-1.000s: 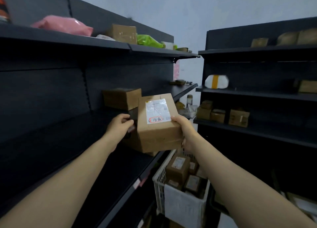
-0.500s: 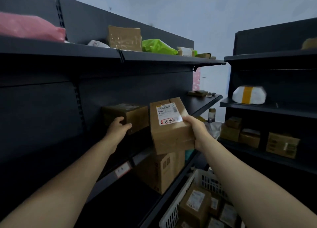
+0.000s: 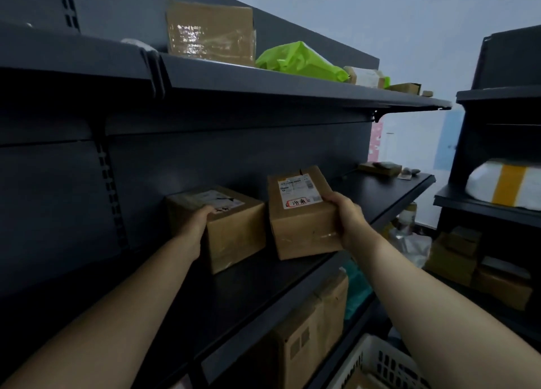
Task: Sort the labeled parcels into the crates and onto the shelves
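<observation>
Two cartons stand side by side between our hands. Our right hand (image 3: 347, 221) grips the labelled parcel (image 3: 301, 221) at the shelf's (image 3: 380, 195) front edge; let go too early, it could tip off. Our left hand (image 3: 194, 227) cups the neighbouring carton (image 3: 234, 230), gripping or pushing we cannot tell. The parcel's base is hidden.

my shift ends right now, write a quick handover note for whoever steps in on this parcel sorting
Left hand: grips the near top edge of the cardboard box on the middle shelf.
Right hand: its grip is round the right side of the labeled parcel, which stands just right of that box, label facing up.
Done: the parcel is at its shelf spot; I cannot tell whether it fully rests there.
Left: let go, then probably fetch the next parcel. The white crate sits below, at the right.
</observation>
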Tool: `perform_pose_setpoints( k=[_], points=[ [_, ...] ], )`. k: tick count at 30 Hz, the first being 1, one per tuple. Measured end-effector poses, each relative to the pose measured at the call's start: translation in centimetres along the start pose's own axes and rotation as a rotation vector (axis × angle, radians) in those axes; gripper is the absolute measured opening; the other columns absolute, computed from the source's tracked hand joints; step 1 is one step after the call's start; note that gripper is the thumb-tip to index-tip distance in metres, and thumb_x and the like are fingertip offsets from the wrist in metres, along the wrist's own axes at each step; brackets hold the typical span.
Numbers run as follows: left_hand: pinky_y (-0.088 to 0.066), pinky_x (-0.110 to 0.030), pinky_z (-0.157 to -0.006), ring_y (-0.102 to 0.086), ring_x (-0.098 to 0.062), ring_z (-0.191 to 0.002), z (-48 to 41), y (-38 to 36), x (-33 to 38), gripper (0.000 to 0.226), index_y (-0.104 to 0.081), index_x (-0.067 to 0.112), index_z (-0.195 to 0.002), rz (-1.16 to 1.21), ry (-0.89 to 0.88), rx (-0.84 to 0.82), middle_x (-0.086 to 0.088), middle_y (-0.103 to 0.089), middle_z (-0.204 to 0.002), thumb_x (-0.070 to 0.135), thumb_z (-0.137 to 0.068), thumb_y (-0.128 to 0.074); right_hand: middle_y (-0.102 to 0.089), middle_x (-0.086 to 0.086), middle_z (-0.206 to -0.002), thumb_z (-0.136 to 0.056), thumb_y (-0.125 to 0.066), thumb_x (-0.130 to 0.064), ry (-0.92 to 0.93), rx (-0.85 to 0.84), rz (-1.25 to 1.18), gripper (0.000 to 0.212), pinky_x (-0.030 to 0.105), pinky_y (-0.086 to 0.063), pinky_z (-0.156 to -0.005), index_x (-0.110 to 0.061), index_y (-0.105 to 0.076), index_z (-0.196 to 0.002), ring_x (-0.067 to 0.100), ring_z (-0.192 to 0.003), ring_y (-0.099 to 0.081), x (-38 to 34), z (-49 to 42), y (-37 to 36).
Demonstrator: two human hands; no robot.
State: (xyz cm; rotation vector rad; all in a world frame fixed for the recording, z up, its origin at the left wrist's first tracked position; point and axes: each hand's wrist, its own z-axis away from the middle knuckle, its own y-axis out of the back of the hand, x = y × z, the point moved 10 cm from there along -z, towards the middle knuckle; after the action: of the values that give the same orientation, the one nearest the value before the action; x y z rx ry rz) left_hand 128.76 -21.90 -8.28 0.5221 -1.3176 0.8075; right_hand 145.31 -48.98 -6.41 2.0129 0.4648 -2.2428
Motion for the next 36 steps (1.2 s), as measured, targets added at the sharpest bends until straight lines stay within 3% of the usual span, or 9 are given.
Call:
perform_pose_setpoints(
  k=[2,5,9,17,19,23,27,31,36],
  points=[
    [-0.045,-0.03,-0.062,-0.057,-0.027,-0.074,-0.2,-0.4,-0.5,0.027,-0.063,0.01,-0.101,0.0,0.034,-0.024,-0.011,-0.062,-0.085,0.032,-0.086,-0.061,-0.068,0.013,-0.096,-0.083,-0.066,-0.038,-0.046,-0.052,0.004,0.027,0.039,-0.054,-0.074,-0.016,-0.063,-0.098,0.03,-0.084,-0.064,-0.1,-1.6,-0.9],
    [-0.043,-0.029,-0.059,-0.056,-0.025,-0.07,0.7,-0.5,-0.8,0.02,-0.062,0.013,-0.083,0.043,0.056,-0.014,-0.01,-0.063,-0.075,0.033,-0.088,-0.059,-0.068,0.015,-0.104,-0.07,-0.071,-0.046,-0.139,-0.147,0.014,0.061,0.044,-0.057,-0.074,-0.016,-0.057,-0.122,0.034,-0.09,-0.067,0.5,-4.1,-2.1],
    [-0.048,-0.031,-0.069,-0.06,-0.026,-0.076,1.8,-0.6,-1.3,0.024,-0.066,0.013,-0.089,0.162,0.073,-0.008,-0.011,-0.067,-0.081,0.036,-0.085,-0.061,-0.069,0.013,-0.093,-0.083,-0.059,-0.044,-0.225,-0.283,0.005,0.036,0.04,-0.053,-0.07,-0.015,-0.066,-0.104,0.031,-0.085,-0.064,1.7,-5.3,-2.8],
    [-0.046,-0.037,-0.067,-0.061,-0.026,-0.084,3.5,-4.1,0.0,0.026,-0.063,0.023,-0.104,0.142,-0.003,-0.093,-0.009,-0.067,-0.092,0.04,-0.085,-0.056,-0.066,0.009,-0.083,-0.089,-0.05,-0.04,-0.163,-0.291,-0.139,0.026,0.038,-0.05,-0.071,-0.018,-0.063,-0.09,0.026,-0.08,-0.06,1.2,-5.0,0.8],
    [-0.048,-0.038,-0.07,-0.061,-0.028,-0.088,4.0,-5.4,0.4,0.031,-0.063,0.023,-0.109,0.117,-0.042,-0.107,-0.01,-0.067,-0.097,0.039,-0.084,-0.057,-0.067,0.008,-0.083,-0.09,-0.049,-0.04,-0.127,-0.274,-0.179,0.028,0.037,-0.05,-0.071,-0.017,-0.064,-0.095,0.025,-0.079,-0.06,0.9,-4.5,2.7],
    [-0.049,-0.036,-0.069,-0.062,-0.026,-0.079,5.4,-8.2,0.4,0.022,-0.066,0.02,-0.099,0.14,-0.072,-0.148,-0.01,-0.068,-0.088,0.035,-0.084,-0.059,-0.064,0.01,-0.108,-0.087,-0.054,-0.043,-0.144,-0.268,-0.192,0.038,0.043,-0.05,-0.081,-0.021,-0.058,-0.117,0.029,-0.099,-0.058,1.6,-2.3,7.0],
    [-0.048,-0.033,-0.064,-0.062,-0.026,-0.075,7.7,-10.9,-0.5,0.028,-0.065,0.021,-0.108,0.131,-0.075,-0.26,-0.009,-0.067,-0.088,0.034,-0.084,-0.059,-0.059,0.009,-0.12,-0.085,-0.059,-0.041,-0.175,-0.216,-0.139,0.042,0.049,-0.046,-0.094,-0.025,-0.053,-0.123,0.031,-0.111,-0.054,2.9,2.1,12.0],
    [-0.051,-0.031,-0.061,-0.065,-0.024,-0.074,11.5,-14.1,-2.1,0.042,-0.057,0.023,-0.125,0.131,-0.119,-0.397,-0.008,-0.069,-0.091,0.03,-0.084,-0.061,-0.062,0.009,-0.111,-0.083,-0.059,-0.042,-0.17,-0.01,-0.222,0.044,0.04,-0.05,-0.077,-0.022,-0.054,-0.122,0.027,-0.097,-0.058,4.8,7.9,18.4],
    [-0.053,-0.027,-0.061,-0.066,-0.02,-0.07,17.3,-19.9,-7.7,0.03,-0.061,0.027,-0.115,0.096,-0.08,-0.623,-0.003,-0.072,-0.086,0.023,-0.086,-0.056,-0.064,0.003,-0.097,-0.083,-0.056,-0.045,-0.181,0.254,-0.227,0.03,0.037,-0.046,-0.078,-0.025,-0.059,-0.105,0.022,-0.089,-0.059,8.7,15.1,27.9]
  ],
)
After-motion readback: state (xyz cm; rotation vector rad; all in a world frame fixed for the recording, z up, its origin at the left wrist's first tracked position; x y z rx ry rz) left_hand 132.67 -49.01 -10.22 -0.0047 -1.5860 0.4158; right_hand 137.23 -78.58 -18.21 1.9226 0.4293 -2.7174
